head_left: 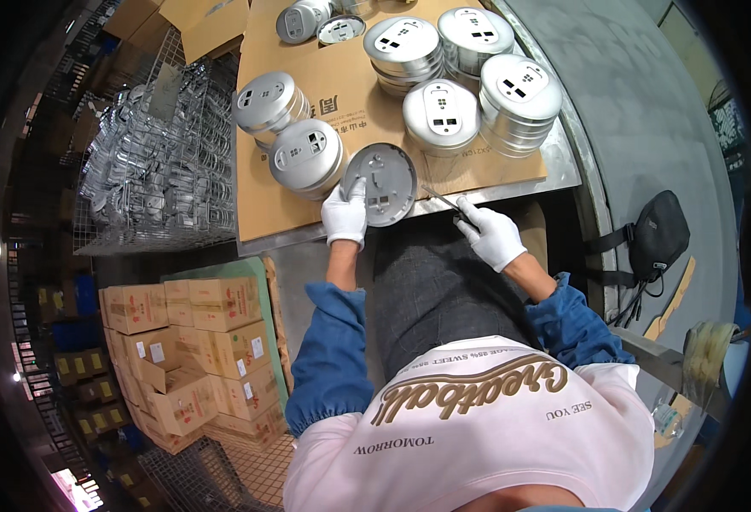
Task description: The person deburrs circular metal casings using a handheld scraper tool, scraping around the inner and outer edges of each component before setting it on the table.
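My left hand [345,213], in a white glove, grips the rim of a round grey metal cover [384,177], its hollow inner side with small tabs and slots turned toward me. In my gloved right hand [492,236] is a slim metal hand tool [441,198], pinched between thumb and fingers; its exact kind does not show. The tool's tip points at the cover's right edge, seemingly just apart from it. Beyond the left hand stands a stack of similar silver covers [307,156], with another stack [269,104] behind. More stacked covers [443,118] stand at the right.
Brown cardboard [341,94] covers the metal-edged table. Left of it is a wire cage [162,171] full of shiny metal parts. Cartons [213,341] are piled at lower left. A black bag [658,237] lies on the grey surface at right.
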{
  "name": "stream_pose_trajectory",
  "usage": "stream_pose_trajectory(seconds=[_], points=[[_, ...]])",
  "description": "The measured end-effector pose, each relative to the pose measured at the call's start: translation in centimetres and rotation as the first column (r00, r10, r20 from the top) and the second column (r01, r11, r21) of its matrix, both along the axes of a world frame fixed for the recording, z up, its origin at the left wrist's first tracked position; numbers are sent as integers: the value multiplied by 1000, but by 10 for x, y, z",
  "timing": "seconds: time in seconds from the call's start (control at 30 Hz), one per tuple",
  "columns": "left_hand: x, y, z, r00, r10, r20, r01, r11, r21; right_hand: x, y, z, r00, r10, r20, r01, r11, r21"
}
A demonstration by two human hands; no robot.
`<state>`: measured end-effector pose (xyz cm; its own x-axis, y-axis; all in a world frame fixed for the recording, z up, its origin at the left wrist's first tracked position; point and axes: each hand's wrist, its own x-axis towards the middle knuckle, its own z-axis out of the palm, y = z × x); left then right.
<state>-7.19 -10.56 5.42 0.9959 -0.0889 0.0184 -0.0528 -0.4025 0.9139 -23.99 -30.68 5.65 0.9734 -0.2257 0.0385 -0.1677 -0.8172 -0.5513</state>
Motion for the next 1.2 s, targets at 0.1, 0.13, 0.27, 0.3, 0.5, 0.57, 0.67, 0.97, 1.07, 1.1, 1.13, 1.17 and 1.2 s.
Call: stream_pose_trajectory(seconds=[0.1,0.13,0.27,0.3,0.5,0.57,0.67,0.97,1.07,1.1,1.13,1.17,1.2], points=[[-4,-9,0,990,10,143,-21,997,76,5,5,16,998,31,-57,-33,999,-29],[-6,-10,-1,986,1,168,-36,979,201,7,7,23,998,30,-58,-32,999,-29],[-10,-9,-2,980,26,199,-63,981,184,18,14,57,975,109,-196,-135,983,-124],[-11,-10,-2,980,24,195,-61,981,184,21,14,60,963,132,-237,-169,975,-142],[-14,-14,7,987,-29,160,-18,959,282,43,15,59,950,205,-236,-247,955,-166],[-15,-15,9,978,-56,203,-12,948,319,50,17,65,940,221,-259,-273,944,-186],[-17,-16,10,971,-72,230,-20,928,373,59,21,71,925,244,-291,-314,921,-228],[-15,-17,8,968,-76,238,-11,939,344,77,24,85,880,280,-384,-412,852,-323],[-15,-18,8,963,-98,251,4,937,350,82,26,90,857,326,-399,-468,817,-336],[-15,-18,9,961,-99,260,3,939,345,84,27,91,836,356,-418,-506,795,-334],[-15,-19,11,958,-98,268,2,941,338,85,29,92,833,356,-424,-509,795,-331],[-15,-19,11,960,-97,262,4,941,337,86,30,92,821,375,-429,-529,782,-330],[-14,-19,10,956,-102,276,3,942,337,87,31,93,810,394,-434,-550,768,-328]])
